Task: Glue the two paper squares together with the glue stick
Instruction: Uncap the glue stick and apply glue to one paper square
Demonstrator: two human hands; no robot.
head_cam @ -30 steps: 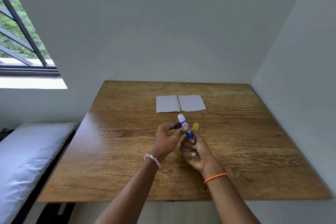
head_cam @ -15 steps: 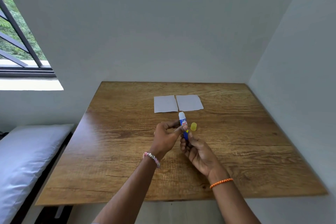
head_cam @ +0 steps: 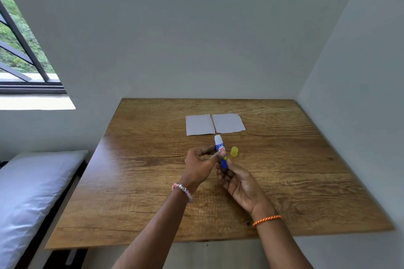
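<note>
On the glue stick (head_cam: 221, 150) I can read red letters that look like "fevi" on a white band of the blue barrel; the rest of the label sits under a thumb and I cannot make it out. My left hand (head_cam: 200, 165) pinches the barrel, thumb on the near side and fingers (head_cam: 207, 149) curled round behind it, while my right hand (head_cam: 239, 183) takes the lower end, its fingers closed loosely around the base, which they hide. The white tip points up and away from me, uncapped. The yellow cap (head_cam: 234, 151) stands on the desk (head_cam: 153, 181) just beside the stick, to its right. Beyond, the two paper squares (head_cam: 215, 124) lie flat side by side, edges nearly touching, near the stick's tip. Both forearms are cut off by the lower frame edge.
</note>
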